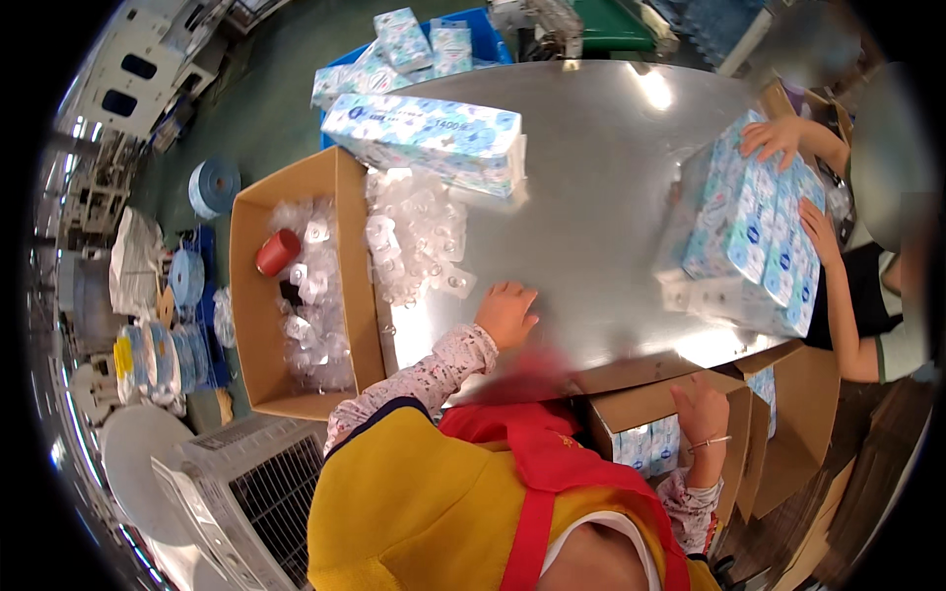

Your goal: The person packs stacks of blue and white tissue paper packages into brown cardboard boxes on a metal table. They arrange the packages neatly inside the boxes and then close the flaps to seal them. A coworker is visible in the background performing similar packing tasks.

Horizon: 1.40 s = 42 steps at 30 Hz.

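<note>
Tabletop [586,241], as I read it standing by, twelve o'clock being straight ahead of the worker. Centre: left hand [507,313], palm down, grip loosely spread and holding nothing. Four o'clock: right hand [702,412], fingers partly curled above a packed cardboard carton [734,394] of blue-patterned packs [645,448]; whether its grip pinches the flap, I cannot tell. A flap left unsupported could fold inward and catch on those packs. Half past ten: clear plastic pieces [414,236], heaped loosely near the left hand; a sweeping forearm could scatter them toward the tabletop's edge. Nine o'clock: supply carton [246,305] of similar pieces, with a red cylinder [279,252] that could be scooped up among them. Between eleven and twelve: long floral pack [424,138], its left end apparently overhanging; a knock could tip it. Two o'clock: floral bundle [754,222] under a co-worker's hands [774,140]; an uneven push could topple it.
</note>
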### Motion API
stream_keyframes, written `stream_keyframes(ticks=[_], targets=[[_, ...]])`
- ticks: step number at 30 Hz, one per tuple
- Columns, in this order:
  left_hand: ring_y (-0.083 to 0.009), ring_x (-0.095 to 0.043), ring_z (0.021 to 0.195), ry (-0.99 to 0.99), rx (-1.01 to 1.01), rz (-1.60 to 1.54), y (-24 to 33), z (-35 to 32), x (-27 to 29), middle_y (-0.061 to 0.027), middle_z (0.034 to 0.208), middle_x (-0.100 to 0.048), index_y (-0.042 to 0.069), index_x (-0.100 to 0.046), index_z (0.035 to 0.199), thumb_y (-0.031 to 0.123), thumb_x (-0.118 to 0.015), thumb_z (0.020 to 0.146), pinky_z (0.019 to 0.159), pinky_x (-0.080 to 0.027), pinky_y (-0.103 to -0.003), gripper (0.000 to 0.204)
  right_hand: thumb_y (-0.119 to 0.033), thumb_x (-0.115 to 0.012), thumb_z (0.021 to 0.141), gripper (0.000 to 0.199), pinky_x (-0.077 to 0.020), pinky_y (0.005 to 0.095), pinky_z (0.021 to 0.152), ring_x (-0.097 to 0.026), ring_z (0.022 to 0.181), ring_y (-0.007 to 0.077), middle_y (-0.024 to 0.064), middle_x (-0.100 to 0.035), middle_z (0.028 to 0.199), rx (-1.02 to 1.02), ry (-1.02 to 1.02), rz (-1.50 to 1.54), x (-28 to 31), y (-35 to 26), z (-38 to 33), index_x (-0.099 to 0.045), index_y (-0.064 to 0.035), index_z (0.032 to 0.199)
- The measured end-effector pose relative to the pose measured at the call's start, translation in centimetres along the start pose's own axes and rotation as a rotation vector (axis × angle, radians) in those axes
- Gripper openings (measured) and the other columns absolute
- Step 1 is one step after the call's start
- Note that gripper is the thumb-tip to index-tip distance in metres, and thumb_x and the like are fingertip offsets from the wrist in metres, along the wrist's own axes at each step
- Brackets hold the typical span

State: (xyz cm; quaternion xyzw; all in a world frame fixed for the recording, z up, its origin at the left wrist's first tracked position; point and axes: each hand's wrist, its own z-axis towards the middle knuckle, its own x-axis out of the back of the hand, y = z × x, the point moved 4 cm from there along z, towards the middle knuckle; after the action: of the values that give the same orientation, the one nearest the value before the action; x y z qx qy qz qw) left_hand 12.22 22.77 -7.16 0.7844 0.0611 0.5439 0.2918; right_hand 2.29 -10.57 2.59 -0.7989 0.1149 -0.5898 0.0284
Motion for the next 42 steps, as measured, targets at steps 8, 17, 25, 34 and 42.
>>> stream_keyframes(ticks=[8, 17, 25, 34, 42], targets=[[-0.0398, -0.034, 0.123, 0.222, 0.119, 0.141, -5.2, -0.3, 0.6, -0.0170, 0.126, -0.043, 0.007, -0.049, 0.120, 0.022, -0.069, 0.071, 0.100, -0.034, -0.045, 0.055, -0.029, -0.062, 0.080, 0.048, -0.0463, 0.0457, 0.059, -0.060, 0.067, 0.0409, 0.0232, -0.061, 0.069, -0.073, 0.000, 0.138, 0.0, -0.3, -1.9, -0.052, 0.0021, 0.115], [-0.0333, -0.055, 0.094, 0.320, -0.093, -0.035, -1.6, -2.5, -1.9, -0.0146, 0.095, -0.060, 0.004, -0.062, 0.097, 0.017, -0.066, 0.072, 0.083, -0.046, -0.041, 0.029, -0.020, -0.067, 0.077, 0.058, -0.0464, 0.0408, 0.060, -0.060, 0.067, 0.0339, 0.0163, -0.061, 0.073, 0.057, 0.171, 0.403, -2.2, 0.5, -9.8, -0.044, 0.0023, 0.125], [-0.0344, -0.058, 0.094, 0.210, -0.095, -0.131, 1.0, -4.8, -1.8, -0.0160, 0.101, -0.062, 0.005, -0.062, 0.104, 0.023, -0.063, 0.077, 0.083, -0.047, -0.041, 0.033, -0.021, -0.069, 0.074, 0.051, -0.0488, 0.0399, 0.065, -0.061, 0.072, 0.0350, 0.0197, -0.062, 0.079, 0.012, 0.120, 0.492, -4.2, 3.0, -15.3, -0.052, 0.0038, 0.116], [-0.0342, -0.061, 0.087, 0.487, -0.064, -0.227, -4.1, 5.5, 8.8, -0.0178, 0.094, -0.064, 0.004, -0.064, 0.102, 0.028, -0.067, 0.075, 0.080, -0.048, -0.041, 0.036, -0.013, -0.068, 0.075, 0.039, -0.0489, 0.0375, 0.063, -0.062, 0.071, 0.0322, 0.0169, -0.062, 0.077, 0.120, 0.341, 0.514, 1.1, 0.0, -11.4, -0.056, 0.0027, 0.109], [-0.0349, -0.055, 0.097, 0.441, -0.256, -0.142, -5.3, 14.8, 11.6, -0.0180, 0.101, -0.061, 0.004, -0.062, 0.104, 0.026, -0.068, 0.074, 0.085, -0.044, -0.042, 0.037, -0.013, -0.066, 0.076, 0.038, -0.0479, 0.0388, 0.065, -0.060, 0.074, 0.0340, 0.0171, -0.061, 0.082, 0.279, 0.362, 0.412, 6.2, -6.9, -0.1, -0.054, 0.0016, 0.109]])
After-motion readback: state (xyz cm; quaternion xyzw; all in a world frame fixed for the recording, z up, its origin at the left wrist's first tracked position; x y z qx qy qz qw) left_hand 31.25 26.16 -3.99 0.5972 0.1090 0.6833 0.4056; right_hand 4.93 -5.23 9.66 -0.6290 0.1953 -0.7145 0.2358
